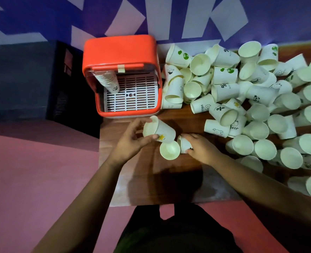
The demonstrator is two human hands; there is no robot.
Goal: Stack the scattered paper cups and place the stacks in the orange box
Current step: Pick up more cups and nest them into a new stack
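My left hand (131,139) grips a white paper cup with a yellow star (161,129), held on its side just in front of the orange box (121,52). My right hand (199,147) closes on another white cup (184,144) lying on the wooden table (162,183). A third cup (170,150) rests between my hands with its mouth facing me. Inside the box a stack of cups (108,81) leans in the back left corner on the white slotted tray (132,95). A big heap of scattered cups (251,99) covers the table's right side.
The box's lid is raised at the back against a blue and white wall. A dark cabinet (32,79) stands left of the box. Pink floor (32,170) lies to the left of and below the table. My dark-clothed lap fills the bottom middle.
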